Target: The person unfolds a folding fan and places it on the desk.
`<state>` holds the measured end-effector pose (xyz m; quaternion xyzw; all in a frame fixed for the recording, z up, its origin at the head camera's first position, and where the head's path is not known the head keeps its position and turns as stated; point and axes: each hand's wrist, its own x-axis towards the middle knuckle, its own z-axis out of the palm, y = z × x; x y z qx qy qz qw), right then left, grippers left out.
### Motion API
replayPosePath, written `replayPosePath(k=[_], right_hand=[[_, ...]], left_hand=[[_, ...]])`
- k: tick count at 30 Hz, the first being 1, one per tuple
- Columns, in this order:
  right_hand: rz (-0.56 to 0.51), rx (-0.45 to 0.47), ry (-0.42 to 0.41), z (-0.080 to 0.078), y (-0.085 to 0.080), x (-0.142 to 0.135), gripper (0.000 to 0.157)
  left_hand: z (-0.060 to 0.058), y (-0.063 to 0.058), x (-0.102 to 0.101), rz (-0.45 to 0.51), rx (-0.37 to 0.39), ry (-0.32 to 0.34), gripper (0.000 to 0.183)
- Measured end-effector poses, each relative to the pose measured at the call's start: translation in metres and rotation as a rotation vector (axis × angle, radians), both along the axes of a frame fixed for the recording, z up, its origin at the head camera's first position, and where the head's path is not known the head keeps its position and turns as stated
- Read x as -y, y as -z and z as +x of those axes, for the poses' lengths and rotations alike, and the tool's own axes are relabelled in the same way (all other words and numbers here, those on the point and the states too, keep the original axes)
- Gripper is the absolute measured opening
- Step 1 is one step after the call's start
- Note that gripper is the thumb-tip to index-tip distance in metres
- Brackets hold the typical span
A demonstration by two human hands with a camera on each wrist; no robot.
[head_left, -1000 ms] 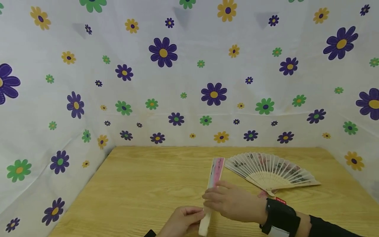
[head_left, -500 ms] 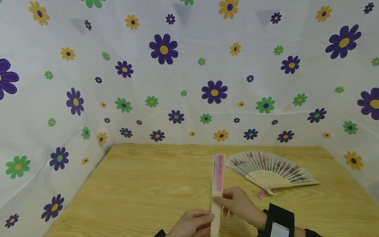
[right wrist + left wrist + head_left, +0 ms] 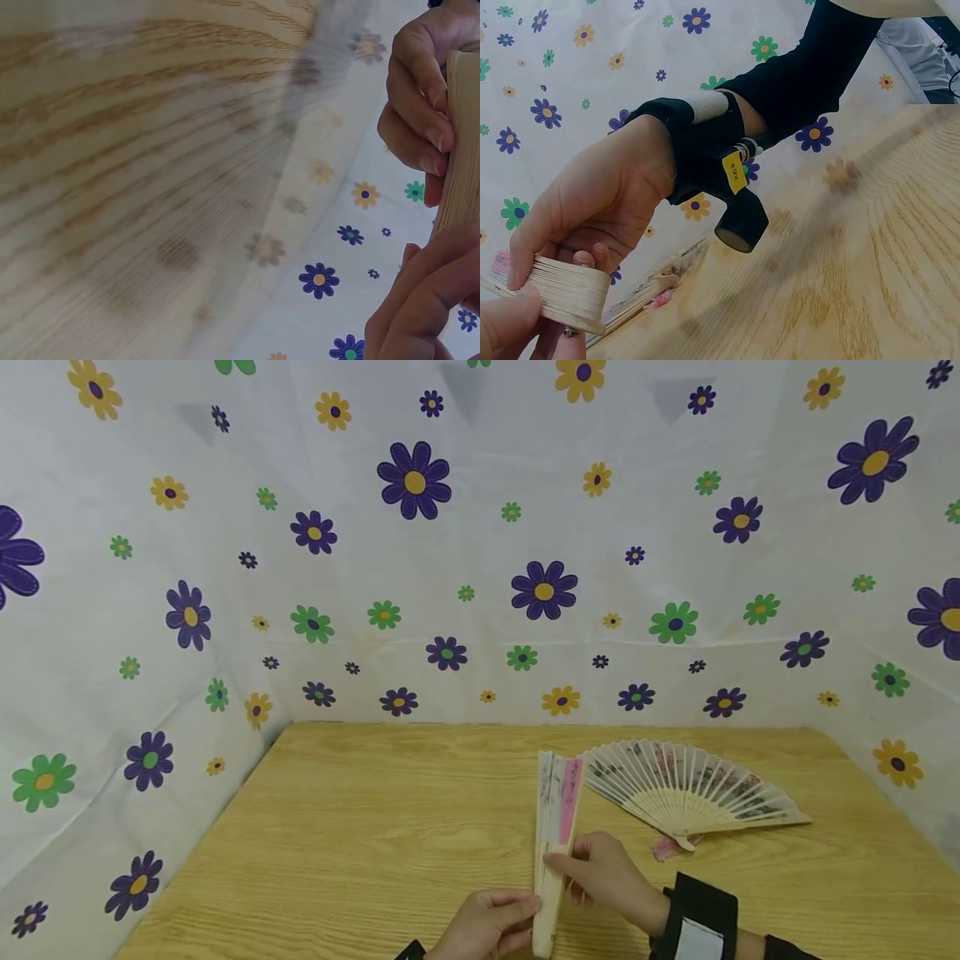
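Note:
A nearly folded hand fan (image 3: 553, 852) stands tilted between my hands in the head view, its pale ribs low and white, grey and pink cloth on top. Its upper end is slightly spread. My left hand (image 3: 487, 925) pinches the ribs near the lower end, from the left. From the right, my right hand (image 3: 607, 875) grips the fan higher up, thumb across the front. The left wrist view shows the stacked rib edges (image 3: 574, 289) with fingers of both hands around them. A second fan (image 3: 686, 789) lies spread on the table, to the right.
A pink tassel (image 3: 666, 848) lies by the spread fan's pivot. The wooden table (image 3: 360, 827) meets a white flower-print cloth (image 3: 465, 552) at the back and sides. Black bands are on both wrists, the right one (image 3: 701, 914) with a white patch.
My right hand has moved from lying over the fan's middle to gripping its right side. The fan turned more upright, and its top has begun to spread, the pink edge shifting right.

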<state>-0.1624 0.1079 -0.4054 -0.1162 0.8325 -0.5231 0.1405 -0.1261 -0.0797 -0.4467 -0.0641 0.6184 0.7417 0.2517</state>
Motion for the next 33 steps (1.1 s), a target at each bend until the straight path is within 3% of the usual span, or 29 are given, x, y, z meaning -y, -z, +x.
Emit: replayPosePath(k=[8,15,33], right_hand=[[0.037,-0.011,0.038,-0.001,0.0033,-0.0005,0.047],[0.049,-0.067,0.06,-0.0014,0.0045,-0.0016,0.049],[0.062,-0.094,0.096,-0.0017,0.0091,-0.0009,0.049]], left_hand=[[-0.0003,-0.0016,0.001,-0.015,-0.007,-0.008,0.031],[0.0009,-0.0039,0.0031,0.008,-0.03,-0.027,0.031],[0.0012,-0.003,0.0031,0.042,-0.085,-0.064,0.024]])
